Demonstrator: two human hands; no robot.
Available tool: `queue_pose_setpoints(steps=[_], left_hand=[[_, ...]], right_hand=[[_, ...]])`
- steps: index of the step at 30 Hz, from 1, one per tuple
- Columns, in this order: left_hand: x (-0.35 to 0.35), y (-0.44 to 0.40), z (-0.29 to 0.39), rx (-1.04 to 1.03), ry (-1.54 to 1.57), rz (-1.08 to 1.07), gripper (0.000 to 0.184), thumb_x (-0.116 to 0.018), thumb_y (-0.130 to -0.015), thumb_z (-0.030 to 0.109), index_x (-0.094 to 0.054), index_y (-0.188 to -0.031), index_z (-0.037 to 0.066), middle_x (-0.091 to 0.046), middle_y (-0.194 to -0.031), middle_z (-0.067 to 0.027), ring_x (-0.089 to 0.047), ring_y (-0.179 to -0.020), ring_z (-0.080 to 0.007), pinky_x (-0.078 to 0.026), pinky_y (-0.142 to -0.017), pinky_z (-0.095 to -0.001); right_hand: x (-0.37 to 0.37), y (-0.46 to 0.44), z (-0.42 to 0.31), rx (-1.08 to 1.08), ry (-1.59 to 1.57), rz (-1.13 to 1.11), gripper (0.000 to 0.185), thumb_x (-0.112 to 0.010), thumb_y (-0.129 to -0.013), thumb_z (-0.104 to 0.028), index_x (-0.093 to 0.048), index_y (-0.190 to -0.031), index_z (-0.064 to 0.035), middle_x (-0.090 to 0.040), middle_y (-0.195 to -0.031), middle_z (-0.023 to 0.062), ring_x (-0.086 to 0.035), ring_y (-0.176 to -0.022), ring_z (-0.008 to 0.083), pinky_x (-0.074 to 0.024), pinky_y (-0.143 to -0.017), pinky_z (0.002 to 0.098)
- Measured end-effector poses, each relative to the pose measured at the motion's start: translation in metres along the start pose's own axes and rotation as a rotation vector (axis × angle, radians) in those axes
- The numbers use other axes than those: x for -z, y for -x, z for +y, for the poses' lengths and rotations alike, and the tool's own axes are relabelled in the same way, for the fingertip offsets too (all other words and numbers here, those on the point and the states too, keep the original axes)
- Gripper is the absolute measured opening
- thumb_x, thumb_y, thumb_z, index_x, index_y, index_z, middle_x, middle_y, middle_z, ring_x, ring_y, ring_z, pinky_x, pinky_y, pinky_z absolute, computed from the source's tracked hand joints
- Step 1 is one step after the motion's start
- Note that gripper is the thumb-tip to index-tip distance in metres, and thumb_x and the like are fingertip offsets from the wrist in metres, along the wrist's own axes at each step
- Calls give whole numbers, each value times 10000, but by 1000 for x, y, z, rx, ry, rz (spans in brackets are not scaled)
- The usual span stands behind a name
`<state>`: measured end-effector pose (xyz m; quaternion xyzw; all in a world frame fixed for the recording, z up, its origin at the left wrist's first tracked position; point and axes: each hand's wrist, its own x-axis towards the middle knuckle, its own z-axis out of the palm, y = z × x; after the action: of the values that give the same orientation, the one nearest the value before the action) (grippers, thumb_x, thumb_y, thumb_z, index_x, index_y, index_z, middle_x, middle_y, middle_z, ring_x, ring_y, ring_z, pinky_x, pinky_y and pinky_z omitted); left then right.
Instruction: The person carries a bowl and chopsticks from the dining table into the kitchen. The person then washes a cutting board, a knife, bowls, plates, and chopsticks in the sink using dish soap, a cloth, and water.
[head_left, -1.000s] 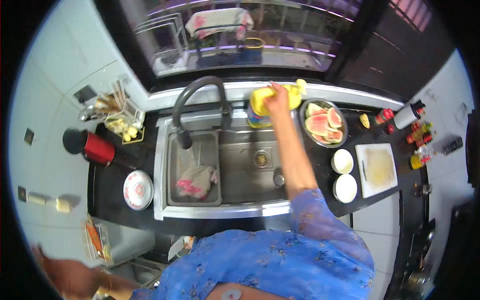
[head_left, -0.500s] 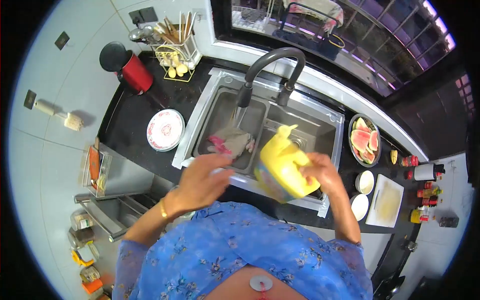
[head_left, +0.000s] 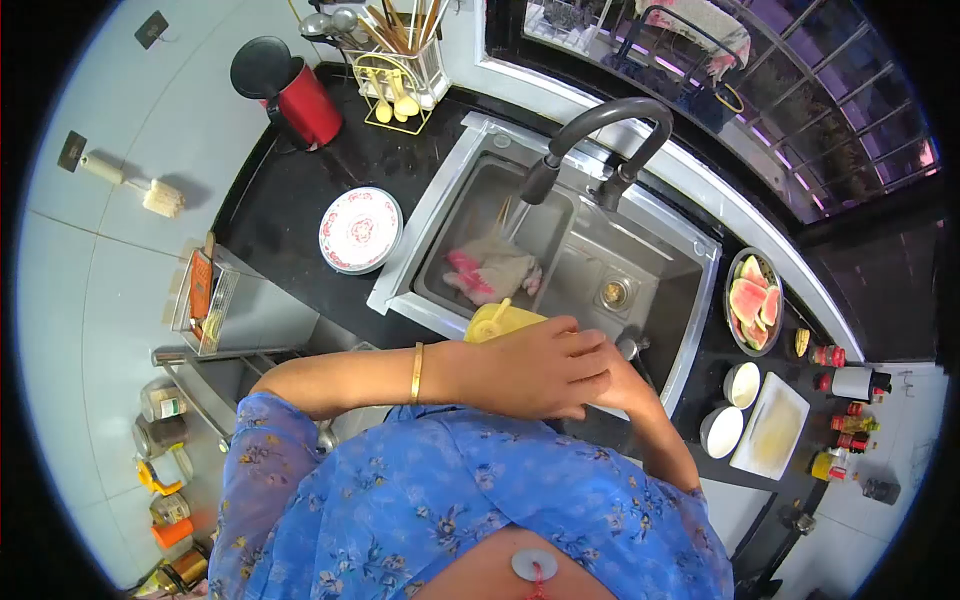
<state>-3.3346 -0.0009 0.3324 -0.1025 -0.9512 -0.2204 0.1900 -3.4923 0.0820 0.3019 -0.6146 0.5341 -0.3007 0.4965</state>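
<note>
A yellow bottle (head_left: 507, 319) is at the sink's front edge, its cap upward and its lower part hidden behind my left hand. My left hand (head_left: 545, 370) lies across the bottle with bent fingers; what they close on is hidden. Behind those fingers is my right hand (head_left: 622, 375), its fingertips covered, at the bottle's handle side. In the left basin a wet white and pink cloth (head_left: 492, 270) lies under the stream from the dark faucet (head_left: 610, 130).
Left of the sink are a plate-covered bowl (head_left: 361, 230), a red container (head_left: 307, 105) and a utensil rack (head_left: 400, 85). On the right stand a bowl of watermelon pieces (head_left: 752, 302), two white bowls (head_left: 722, 432), a cutting board (head_left: 772, 427) and several condiment bottles.
The bottle has come down and left, nearer my body. My left hand has moved right, over the bottle and in front of my right hand. The view has shifted left.
</note>
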Motion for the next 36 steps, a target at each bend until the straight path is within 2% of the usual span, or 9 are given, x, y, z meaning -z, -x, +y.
queue_pose_setpoints(steps=[6, 10, 12, 21, 25, 28, 29, 32, 36], left_hand=[[9, 0, -19, 143, 210, -185, 602, -626, -762, 361, -402, -1206, 23, -443, -1163, -181, -476, -1061, -327, -388, -879, -434], [11, -1, -29, 210, 373, -198, 683, -622, -769, 382, -349, -1272, 9, -444, -1169, -199, -474, -1063, -361, -389, -878, -434], [11, -3, -33, 281, 428, -203, 749, -623, -769, 400, -304, -1321, 7, -463, -1144, -214, -485, -1035, -373, -392, -873, -431], [2, -6, -36, 404, 399, -310, 762, -659, -743, 362, -311, -1321, 9, -496, -1103, -195, -505, -990, -349, -401, -823, -434], [-4, -3, -37, 283, 300, -130, 728, -661, -742, 339, -334, -1305, 14, -488, -1138, -187, -499, -1018, -340, -400, -844, -430], [14, -4, -24, 133, 342, 63, 610, -659, -743, 307, -419, -1226, 22, -476, -1154, -184, -458, -1086, -347, -370, -888, -437], [23, -3, -23, 104, 351, 62, 610, -659, -743, 307, -419, -1226, 22, -476, -1154, -184, -458, -1086, -347, -370, -888, -437], [33, 12, -30, 302, 274, 97, 555, -679, -732, 247, -469, -1193, 20, -489, -1164, -165, -474, -1066, -346, -387, -887, -425], [16, 39, -35, 536, 235, 112, 515, -685, -728, 195, -493, -1169, 11, -512, -1153, -161, -494, -1048, -341, -402, -890, -402]], right_hand=[[4, 2, 16, 49, 318, -2, 281, -703, -655, -149, -634, -916, -70, -633, -892, 137, -612, -797, 317, -485, -657, 370], [10, -3, 10, 19, 119, -17, 299, -715, -653, -137, -637, -934, -73, -640, -930, 135, -624, -813, 302, -490, -667, 362], [14, -5, 4, -155, 5, -61, 328, -708, -675, -154, -616, -978, -67, -638, -963, 134, -625, -848, 290, -490, -696, 362], [15, -8, 1, -167, 26, -52, 316, -684, -703, -163, -603, -982, -38, -636, -935, 149, -618, -866, 313, -485, -740, 362], [14, 4, 14, -74, 171, -4, 289, -669, -717, -146, -609, -979, -39, -641, -912, 133, -627, -848, 256, -483, -729, 345], [24, 18, 32, -161, -335, 203, 230, -623, -763, -95, -613, -972, -2, -616, -764, 52, -567, -691, 111, -458, -614, 270], [40, 19, 7, -416, -422, 239, 190, -612, -765, -108, -618, -916, 7, -587, -713, 32, -527, -584, 94, -417, -549, 238], [64, 27, 22, -358, -743, 642, 220, -616, -751, -169, -603, -844, 30, -574, -684, 39, -497, -516, 105, -387, -531, 220], [99, 21, 34, -136, -967, 881, 198, -544, -797, -92, -565, -934, 49, -596, -801, 110, -567, -738, 182, -435, -731, 289]])
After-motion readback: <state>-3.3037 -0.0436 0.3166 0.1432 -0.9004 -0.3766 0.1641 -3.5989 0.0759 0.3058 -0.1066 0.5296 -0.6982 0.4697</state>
